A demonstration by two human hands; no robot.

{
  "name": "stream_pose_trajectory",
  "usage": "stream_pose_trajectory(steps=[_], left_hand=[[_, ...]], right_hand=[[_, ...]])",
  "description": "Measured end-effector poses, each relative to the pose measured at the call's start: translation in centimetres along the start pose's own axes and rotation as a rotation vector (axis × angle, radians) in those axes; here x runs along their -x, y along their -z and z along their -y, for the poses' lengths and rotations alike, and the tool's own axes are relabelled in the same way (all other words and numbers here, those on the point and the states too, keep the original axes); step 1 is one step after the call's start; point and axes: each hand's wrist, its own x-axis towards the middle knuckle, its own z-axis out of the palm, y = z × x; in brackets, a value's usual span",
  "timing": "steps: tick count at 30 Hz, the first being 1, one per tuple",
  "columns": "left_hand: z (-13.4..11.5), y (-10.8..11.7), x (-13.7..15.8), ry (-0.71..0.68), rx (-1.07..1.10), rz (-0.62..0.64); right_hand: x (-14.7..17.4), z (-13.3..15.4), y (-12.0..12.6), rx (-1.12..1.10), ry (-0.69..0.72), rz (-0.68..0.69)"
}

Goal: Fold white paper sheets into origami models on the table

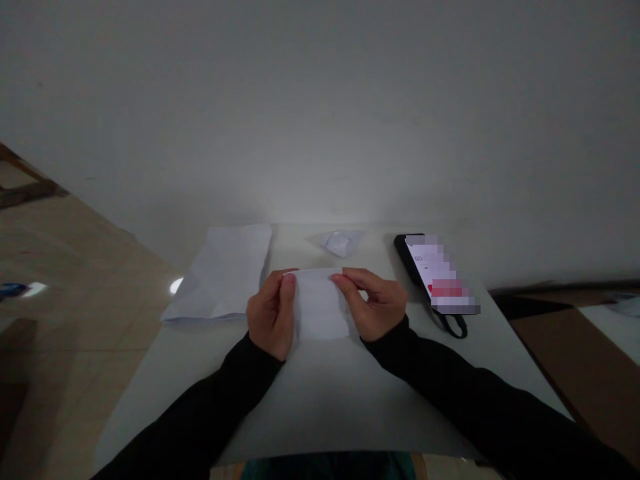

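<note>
A small white sheet of paper (321, 307) is held up over the table between my two hands. My left hand (273, 313) pinches its upper left corner, thumb in front and fingers behind. At the upper right corner, my right hand (375, 303) grips it between thumb and fingers. The paper looks folded, with its top edge nearly level. Just beyond it lies a small folded or crumpled white paper piece (341, 243). To the left of my left hand rests a stack of larger white paper (225, 270).
The white table (320, 407) stands against a grey wall (320, 113). On its right side lies a phone (435, 273) with a lit, partly blurred screen and a dark strap (456, 327). Brown and white surfaces (580, 360) are beyond the right edge; tiled floor (100, 293) shows at left.
</note>
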Motion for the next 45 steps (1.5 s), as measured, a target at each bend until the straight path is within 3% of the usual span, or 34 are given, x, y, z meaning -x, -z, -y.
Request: stream_pose_trajectory(steps=[4,7,13,18,23,29,35,40,45], left_hand=[[0.3,-0.3,-0.2,0.044,0.01,-0.058],[0.4,-0.3,-0.5,0.089,0.022,-0.026],[-0.7,-0.6,-0.1,0.264,0.183,0.395],[-1.0,-0.9,0.3,0.34,0.216,0.39],[-0.3,-1.4,0.0,0.278,0.334,0.47],[-0.4,-1.2,0.5,0.289,0.367,0.494],[-0.1,0.2,-0.3,-0.078,0.278,0.381],[1.1,0.7,-2.0,-0.351,0.276,0.5],[1.4,0.7,-2.5,-0.431,0.206,0.459]], right_hand=[[0.2,0.2,0.1,0.03,0.015,0.054],[-0.1,0.2,0.3,0.038,0.066,0.018],[-1.3,-0.1,0.7,0.01,-0.011,-0.104],[-2.0,-0.3,0.8,-0.012,-0.064,-0.133],[-2.8,-0.8,1.0,-0.087,-0.167,-0.179],[-2.5,-1.9,0.1,-0.271,-0.232,-0.101],[-1.1,-1.8,0.3,-0.407,-0.369,0.116],[-0.8,-2.4,1.2,-0.488,-0.506,0.159],[-0.4,-2.7,1.4,-0.517,-0.609,0.221]])
